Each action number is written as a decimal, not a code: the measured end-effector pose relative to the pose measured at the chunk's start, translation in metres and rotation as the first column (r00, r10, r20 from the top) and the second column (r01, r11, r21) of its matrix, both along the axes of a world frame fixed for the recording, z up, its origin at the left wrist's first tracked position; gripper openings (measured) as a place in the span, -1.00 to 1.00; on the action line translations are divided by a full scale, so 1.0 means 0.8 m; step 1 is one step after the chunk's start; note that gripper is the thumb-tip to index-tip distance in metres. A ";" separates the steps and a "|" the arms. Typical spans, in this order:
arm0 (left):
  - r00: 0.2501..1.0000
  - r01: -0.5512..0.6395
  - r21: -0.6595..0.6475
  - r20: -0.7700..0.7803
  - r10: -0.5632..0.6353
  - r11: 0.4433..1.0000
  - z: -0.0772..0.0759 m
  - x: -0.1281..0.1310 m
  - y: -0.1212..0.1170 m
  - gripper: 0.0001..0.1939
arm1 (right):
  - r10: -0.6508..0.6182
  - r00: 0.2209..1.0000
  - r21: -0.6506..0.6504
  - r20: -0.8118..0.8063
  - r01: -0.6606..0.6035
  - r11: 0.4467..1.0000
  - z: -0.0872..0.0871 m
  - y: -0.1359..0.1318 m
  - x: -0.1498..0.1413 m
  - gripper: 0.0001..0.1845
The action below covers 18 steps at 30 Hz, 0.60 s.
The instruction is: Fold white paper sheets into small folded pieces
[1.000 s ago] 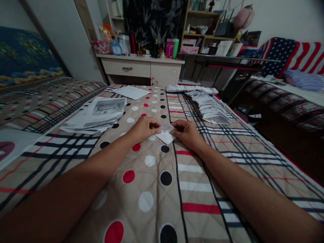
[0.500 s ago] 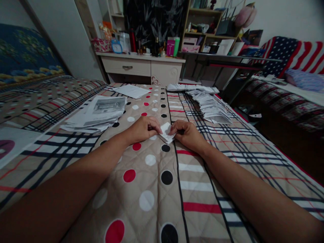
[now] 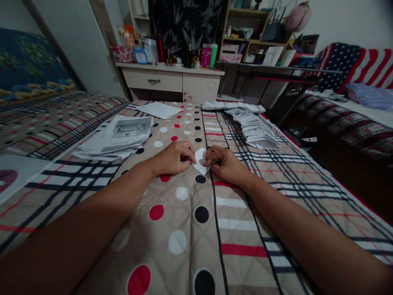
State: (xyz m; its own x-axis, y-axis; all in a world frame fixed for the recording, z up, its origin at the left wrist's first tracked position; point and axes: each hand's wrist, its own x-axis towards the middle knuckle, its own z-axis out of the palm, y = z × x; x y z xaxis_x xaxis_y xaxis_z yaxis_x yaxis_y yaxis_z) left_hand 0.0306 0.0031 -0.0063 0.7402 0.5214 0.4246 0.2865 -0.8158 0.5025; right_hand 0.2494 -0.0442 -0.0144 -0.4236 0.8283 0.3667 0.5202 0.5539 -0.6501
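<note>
A small folded piece of white paper point(image 3: 201, 157) lies on the patterned quilt point(image 3: 192, 217) between my two hands. My left hand point(image 3: 175, 157) pinches its left corner between thumb and fingers. With curled fingers, my right hand point(image 3: 223, 161) grips the right side and presses on the folded face. The fingertips of both hands partly cover the paper's edges. Left of the hands is a stack of printed sheets point(image 3: 123, 137), the top one with a grey picture. To the right, a long row of folded papers point(image 3: 258, 129) leans in a fanned line.
Another white sheet point(image 3: 159, 110) lies behind the stack, and a long white bundle point(image 3: 231, 107) lies across the far right of the quilt. A sheet with a purple shape point(image 3: 24, 176) is at the left edge. Beyond stands a white dresser point(image 3: 155, 82) with bottles on top.
The paper has been folded over into a narrower shape. My right fingers have moved in over its face, while the left hand stays at the left corner.
</note>
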 end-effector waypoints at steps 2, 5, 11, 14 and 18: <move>1.000 -0.016 -0.031 -0.001 0.016 0.999 0.001 0.002 -0.002 -0.81 | -0.008 1.000 -0.025 0.002 0.008 1.000 0.002 -0.002 0.000 -0.72; 0.996 -0.090 -0.073 0.015 0.092 0.993 -0.003 0.009 -0.004 -0.81 | -0.020 1.000 -0.047 -0.003 0.020 0.999 0.004 -0.003 -0.001 -0.82; 0.936 -0.353 -0.063 -0.026 0.352 0.934 -0.013 0.023 -0.007 -0.81 | -0.058 0.998 -0.063 -0.011 0.057 0.996 0.002 -0.002 -0.004 -0.85; 0.856 -0.508 -0.032 -0.134 0.500 0.861 -0.009 0.021 -0.007 -0.56 | -0.070 0.997 -0.047 0.020 0.071 0.996 0.003 -0.004 -0.005 -0.86; 0.803 -0.566 -0.034 -0.252 0.541 0.824 -0.004 0.017 -0.006 -0.50 | -0.104 0.993 0.016 0.047 0.103 0.995 0.004 -0.005 -0.004 -0.89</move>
